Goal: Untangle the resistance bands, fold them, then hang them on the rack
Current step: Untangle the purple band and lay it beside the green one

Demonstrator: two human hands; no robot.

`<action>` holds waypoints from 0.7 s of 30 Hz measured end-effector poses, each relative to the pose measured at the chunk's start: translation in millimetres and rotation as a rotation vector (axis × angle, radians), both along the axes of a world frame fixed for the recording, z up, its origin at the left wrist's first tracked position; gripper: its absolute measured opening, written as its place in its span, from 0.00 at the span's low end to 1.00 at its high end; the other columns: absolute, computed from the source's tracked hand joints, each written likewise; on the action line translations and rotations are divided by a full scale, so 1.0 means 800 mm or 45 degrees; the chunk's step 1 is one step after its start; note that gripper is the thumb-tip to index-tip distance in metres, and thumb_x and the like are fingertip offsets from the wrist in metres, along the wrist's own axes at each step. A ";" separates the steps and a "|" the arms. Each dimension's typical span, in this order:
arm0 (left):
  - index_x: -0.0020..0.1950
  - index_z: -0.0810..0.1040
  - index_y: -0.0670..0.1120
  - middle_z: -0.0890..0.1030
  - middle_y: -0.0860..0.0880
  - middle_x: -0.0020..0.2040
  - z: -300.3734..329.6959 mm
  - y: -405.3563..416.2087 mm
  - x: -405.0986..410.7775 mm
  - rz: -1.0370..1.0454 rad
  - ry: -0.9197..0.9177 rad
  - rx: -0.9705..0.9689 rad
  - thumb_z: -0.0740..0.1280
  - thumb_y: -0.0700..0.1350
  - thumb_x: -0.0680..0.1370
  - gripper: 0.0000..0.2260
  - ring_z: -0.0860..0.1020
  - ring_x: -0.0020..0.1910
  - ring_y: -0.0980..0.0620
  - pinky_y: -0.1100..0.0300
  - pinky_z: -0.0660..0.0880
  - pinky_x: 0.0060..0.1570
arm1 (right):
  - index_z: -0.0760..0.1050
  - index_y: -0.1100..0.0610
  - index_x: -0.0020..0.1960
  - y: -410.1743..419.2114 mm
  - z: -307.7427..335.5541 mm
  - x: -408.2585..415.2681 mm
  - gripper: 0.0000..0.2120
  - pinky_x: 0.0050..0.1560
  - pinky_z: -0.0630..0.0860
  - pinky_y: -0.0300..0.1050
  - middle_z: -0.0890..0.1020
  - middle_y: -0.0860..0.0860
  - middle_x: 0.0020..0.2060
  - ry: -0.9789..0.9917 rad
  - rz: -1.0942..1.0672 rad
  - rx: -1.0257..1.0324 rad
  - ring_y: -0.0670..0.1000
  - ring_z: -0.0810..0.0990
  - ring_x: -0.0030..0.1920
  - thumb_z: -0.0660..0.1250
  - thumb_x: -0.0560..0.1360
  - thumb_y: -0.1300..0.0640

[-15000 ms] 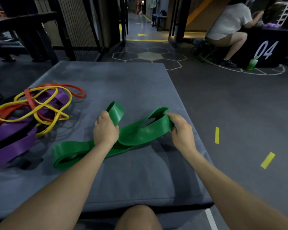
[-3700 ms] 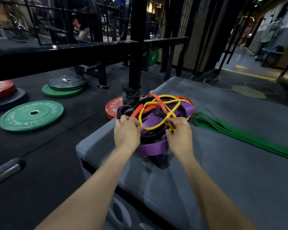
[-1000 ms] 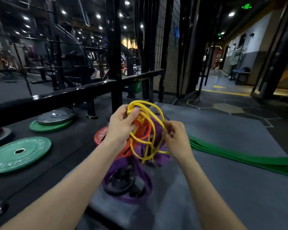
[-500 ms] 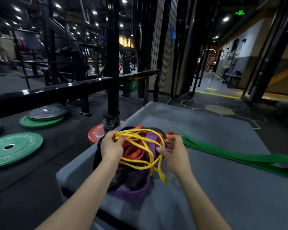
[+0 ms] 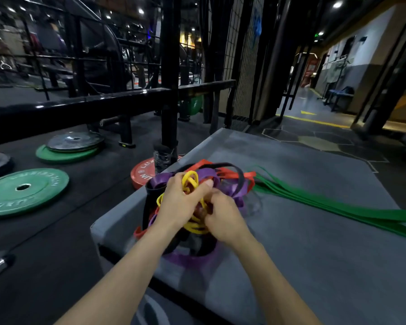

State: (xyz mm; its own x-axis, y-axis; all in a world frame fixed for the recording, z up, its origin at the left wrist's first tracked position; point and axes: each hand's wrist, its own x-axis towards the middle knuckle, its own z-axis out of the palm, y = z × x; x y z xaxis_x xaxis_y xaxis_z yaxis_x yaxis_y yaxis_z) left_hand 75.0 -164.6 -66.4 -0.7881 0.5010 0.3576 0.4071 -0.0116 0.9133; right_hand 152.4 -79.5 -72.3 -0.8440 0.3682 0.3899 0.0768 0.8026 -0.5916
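Still knotted: yellow band (image 5: 189, 184) w/ others.

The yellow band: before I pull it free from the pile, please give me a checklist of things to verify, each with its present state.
1. Both hands hold the yellow band: ok, left hand and right hand grip its loops.
2. Yellow band free of the others: not ok, it sits among the purple band, red band and black band.
3. Knots in it: cannot tell, the hands cover the middle.
4. Pile safely on the grey mat: not ok, it lies at the corner edge.
5. Green band out of the way: ok, it lies stretched to the right.
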 end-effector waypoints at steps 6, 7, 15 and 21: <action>0.39 0.70 0.46 0.71 0.52 0.31 -0.012 -0.001 -0.025 0.143 0.125 -0.300 0.64 0.47 0.78 0.09 0.71 0.33 0.51 0.60 0.64 0.33 | 0.77 0.63 0.52 0.011 0.008 0.016 0.12 0.45 0.72 0.37 0.79 0.52 0.41 -0.096 0.181 -0.324 0.48 0.75 0.41 0.66 0.72 0.57; 0.38 0.69 0.47 0.70 0.53 0.30 -0.013 -0.003 -0.024 0.127 0.117 -0.303 0.63 0.46 0.78 0.09 0.70 0.32 0.52 0.61 0.63 0.31 | 0.77 0.64 0.46 0.013 0.010 0.019 0.08 0.40 0.70 0.35 0.76 0.51 0.37 -0.052 0.165 -0.485 0.46 0.72 0.38 0.65 0.75 0.58; 0.38 0.64 0.47 0.67 0.52 0.31 -0.002 -0.001 -0.011 0.151 0.430 -0.351 0.60 0.43 0.80 0.11 0.67 0.28 0.56 0.67 0.64 0.29 | 0.65 0.62 0.33 0.038 0.019 0.015 0.14 0.35 0.63 0.45 0.68 0.52 0.27 0.143 -0.166 -0.195 0.48 0.64 0.30 0.63 0.76 0.63; 0.40 0.64 0.45 0.67 0.51 0.33 0.017 0.010 -0.019 0.211 0.470 -0.330 0.59 0.42 0.80 0.09 0.67 0.31 0.53 0.61 0.61 0.28 | 0.71 0.62 0.41 0.056 0.067 0.019 0.06 0.38 0.64 0.45 0.75 0.52 0.32 0.131 -0.191 -0.009 0.53 0.71 0.36 0.62 0.77 0.63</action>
State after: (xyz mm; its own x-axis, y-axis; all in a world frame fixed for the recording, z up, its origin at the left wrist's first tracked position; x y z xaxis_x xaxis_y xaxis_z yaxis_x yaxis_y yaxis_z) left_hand 60.1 -156.6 -53.2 -0.7087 0.4891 0.5085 0.6818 0.2894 0.6718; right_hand 167.4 -34.9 -18.5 -0.7351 0.4902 0.4683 0.1340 0.7822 -0.6084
